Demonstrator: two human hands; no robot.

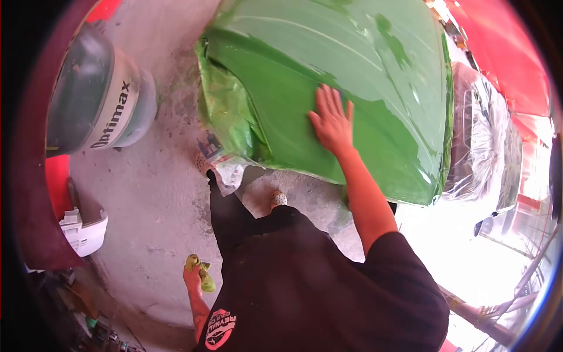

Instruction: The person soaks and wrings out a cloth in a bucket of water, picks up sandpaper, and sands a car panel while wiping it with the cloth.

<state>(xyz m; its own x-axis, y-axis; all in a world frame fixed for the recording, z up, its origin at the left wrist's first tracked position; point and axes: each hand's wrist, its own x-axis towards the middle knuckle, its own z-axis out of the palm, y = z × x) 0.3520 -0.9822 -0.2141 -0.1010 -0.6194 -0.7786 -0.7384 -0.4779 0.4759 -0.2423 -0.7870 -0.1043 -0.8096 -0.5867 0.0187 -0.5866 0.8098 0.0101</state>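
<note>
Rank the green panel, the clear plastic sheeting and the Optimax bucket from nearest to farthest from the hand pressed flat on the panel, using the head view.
Measured from the right hand:
1. green panel: directly under the palm, touching.
2. clear plastic sheeting: off the panel's edge, toward the picture's right.
3. Optimax bucket: across the concrete floor, far at the picture's left.

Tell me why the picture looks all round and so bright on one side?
Head view: a fisheye lens bends everything, with dark corners; sunlight washes out the lower right to white; glare streaks the green car panel under the right hand; the left hand with its yellow-green cloth is evenly lit.
</note>
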